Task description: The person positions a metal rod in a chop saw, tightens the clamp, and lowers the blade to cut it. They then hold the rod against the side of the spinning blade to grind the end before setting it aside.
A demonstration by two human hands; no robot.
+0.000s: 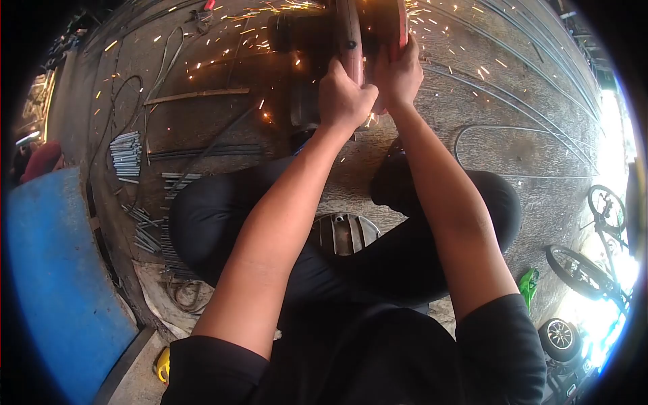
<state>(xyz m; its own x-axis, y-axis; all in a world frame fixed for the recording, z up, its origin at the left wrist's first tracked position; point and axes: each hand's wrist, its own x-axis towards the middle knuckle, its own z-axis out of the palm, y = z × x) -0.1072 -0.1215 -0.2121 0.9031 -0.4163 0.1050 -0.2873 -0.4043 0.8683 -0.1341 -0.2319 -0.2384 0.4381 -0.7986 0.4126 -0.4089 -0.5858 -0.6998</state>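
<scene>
My left hand is closed around the lower end of a pinkish-red bar on a dark machine that looks like a cut-off saw. Just to its right, my right hand is closed, with its fingers beside a red upright part. What lies inside the right hand is hidden. Orange sparks spray out to both sides of the machine. A dark rounded body, perhaps the motor, is dim behind the sparks.
Short cut metal rods lie in bundles and a loose pile at left. Long thin rods stretch across the right floor. A wooden strip, a cable, a blue panel and a bicycle surround me.
</scene>
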